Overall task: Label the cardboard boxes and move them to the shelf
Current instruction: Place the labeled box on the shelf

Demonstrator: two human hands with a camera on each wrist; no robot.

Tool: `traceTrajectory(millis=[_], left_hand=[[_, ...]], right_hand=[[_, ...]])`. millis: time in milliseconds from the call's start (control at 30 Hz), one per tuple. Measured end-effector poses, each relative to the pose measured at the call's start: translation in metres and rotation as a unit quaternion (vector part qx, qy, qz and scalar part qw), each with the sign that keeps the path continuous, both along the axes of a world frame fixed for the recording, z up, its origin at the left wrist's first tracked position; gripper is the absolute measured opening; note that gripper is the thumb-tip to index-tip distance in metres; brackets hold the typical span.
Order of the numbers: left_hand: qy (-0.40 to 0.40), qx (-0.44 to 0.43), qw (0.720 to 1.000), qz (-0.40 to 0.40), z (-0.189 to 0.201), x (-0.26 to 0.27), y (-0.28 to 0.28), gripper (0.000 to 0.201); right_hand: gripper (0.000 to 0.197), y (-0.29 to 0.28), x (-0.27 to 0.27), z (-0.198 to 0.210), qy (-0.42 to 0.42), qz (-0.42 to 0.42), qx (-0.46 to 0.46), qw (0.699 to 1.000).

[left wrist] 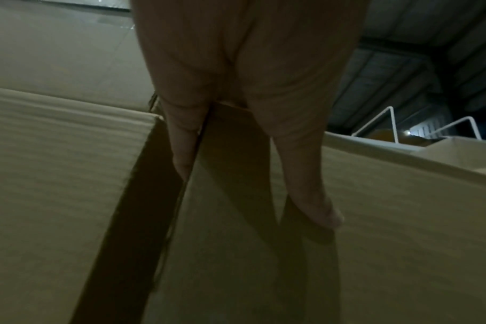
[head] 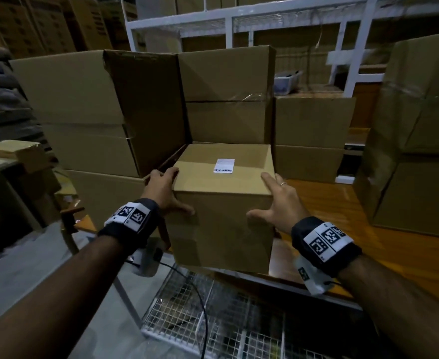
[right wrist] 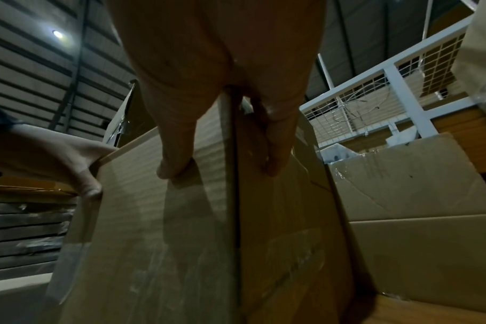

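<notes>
wire-mesh cart (head: pixel 213 320) — below | black cable (head: pixel 200 301) — across it | grey bin (head: pixel 287 82)

My left hand (head: pixel 164 190) grips the box's (head: pixel 223 203) left corner, fingers curled over its top; my right hand (head: pixel 280 206) presses flat against its right side; both arms reach forward.
</notes>
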State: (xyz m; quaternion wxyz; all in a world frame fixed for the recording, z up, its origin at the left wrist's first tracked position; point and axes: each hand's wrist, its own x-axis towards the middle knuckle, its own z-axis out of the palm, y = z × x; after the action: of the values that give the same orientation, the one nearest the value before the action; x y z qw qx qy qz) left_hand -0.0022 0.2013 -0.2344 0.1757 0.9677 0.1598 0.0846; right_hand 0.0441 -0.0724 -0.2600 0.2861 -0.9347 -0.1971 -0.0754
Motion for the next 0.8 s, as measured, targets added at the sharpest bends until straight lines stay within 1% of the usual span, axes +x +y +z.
traceTrajectory(millis=[100, 267, 400, 467, 667, 800], left_hand=[[0.021, 0.023, 0.999, -0.021, 0.003, 0.001, 0.001, 0.133], [0.022, 0.044, 0.998, -0.027, -0.001, 0.000, -0.001, 0.131], [0.026, 0.125, 0.990, -0.052, -0.003, -0.001, -0.009, 0.123], [0.027, 0.160, 0.985, -0.066, -0.003, -0.002, -0.013, 0.121], [0.018, 0.175, 0.982, -0.075, -0.007, -0.002, -0.014, 0.122], [0.011, 0.178, 0.981, -0.082, -0.009, 0.000, -0.013, 0.121]], right_hand=[[0.102, 0.004, 0.001, 0.000, -0.006, -0.002, 0.003, 1.000], [0.105, 0.008, -0.001, 0.001, -0.002, -0.015, -0.015, 1.000], [0.103, 0.016, -0.004, 0.004, -0.034, -0.018, -0.078, 0.996], [0.104, 0.017, -0.003, 0.006, -0.036, -0.012, -0.091, 0.995], [0.104, 0.017, -0.001, 0.008, -0.036, 0.004, -0.102, 0.994], [0.102, 0.014, -0.001, 0.008, -0.040, 0.012, -0.094, 0.995]])
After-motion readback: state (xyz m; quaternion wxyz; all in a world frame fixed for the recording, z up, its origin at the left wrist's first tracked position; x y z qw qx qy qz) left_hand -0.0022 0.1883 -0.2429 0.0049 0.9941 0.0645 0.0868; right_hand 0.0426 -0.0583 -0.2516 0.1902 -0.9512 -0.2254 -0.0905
